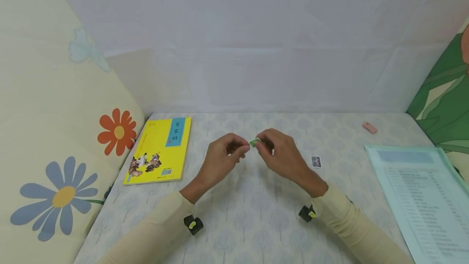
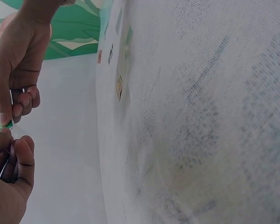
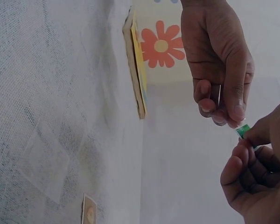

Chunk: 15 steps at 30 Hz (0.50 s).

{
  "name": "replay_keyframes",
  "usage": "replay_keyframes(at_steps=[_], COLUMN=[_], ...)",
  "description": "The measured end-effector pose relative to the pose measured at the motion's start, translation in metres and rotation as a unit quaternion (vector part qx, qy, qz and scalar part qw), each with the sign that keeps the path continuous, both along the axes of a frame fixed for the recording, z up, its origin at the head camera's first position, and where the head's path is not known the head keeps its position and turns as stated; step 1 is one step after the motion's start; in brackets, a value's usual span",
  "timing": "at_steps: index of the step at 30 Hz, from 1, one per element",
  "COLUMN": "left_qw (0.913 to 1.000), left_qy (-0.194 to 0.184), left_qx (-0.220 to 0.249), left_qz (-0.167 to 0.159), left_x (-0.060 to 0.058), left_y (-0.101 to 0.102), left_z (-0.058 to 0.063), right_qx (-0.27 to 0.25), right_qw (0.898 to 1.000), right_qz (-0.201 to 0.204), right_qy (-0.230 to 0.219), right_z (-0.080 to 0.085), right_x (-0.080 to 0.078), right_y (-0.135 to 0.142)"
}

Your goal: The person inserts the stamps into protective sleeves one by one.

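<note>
- Green piece (image 1: 254, 143): raised over the middle of the counter (image 1: 249, 223), left of the card (image 1: 316, 161).
- Right hand (image 1: 283, 154) clamped on it; left hand (image 1: 222, 157) pinches its left edge.
- Seemingly fine fingertip handling; the next move likely calls for a light, steady pinch.

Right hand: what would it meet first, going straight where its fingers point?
Probably the left hand, just past the green piece the right hand pinches; the exact depth is unclear.

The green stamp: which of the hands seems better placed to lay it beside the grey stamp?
Probably the right hand: it pinches the green stamp and is nearer the grey stamp.
</note>
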<state>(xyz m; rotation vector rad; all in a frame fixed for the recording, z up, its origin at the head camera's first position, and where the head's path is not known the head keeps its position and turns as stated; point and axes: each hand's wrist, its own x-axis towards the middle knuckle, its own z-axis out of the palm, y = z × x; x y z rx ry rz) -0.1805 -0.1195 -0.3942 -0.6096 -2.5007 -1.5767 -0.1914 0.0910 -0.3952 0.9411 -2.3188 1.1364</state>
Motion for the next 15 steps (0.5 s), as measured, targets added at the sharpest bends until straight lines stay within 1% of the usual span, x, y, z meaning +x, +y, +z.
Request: replay_keyframes(at_steps=[9, 15], left_qw=[1.0, 1.0], left_qy=[-0.006, -0.004], left_qx=[0.004, 0.004], left_qz=[-0.001, -0.001], left_x=[0.0008, 0.0006], left_y=[-0.0004, -0.0005], left_z=[0.001, 0.0001], right_qx=[0.015, 0.013], right_qw=[1.0, 1.0], right_qz=[-0.002, -0.009], right_qy=[0.013, 0.012], right_z=[0.0007, 0.0015], right_x=[0.0005, 0.0011], right_y=[-0.0009, -0.0018])
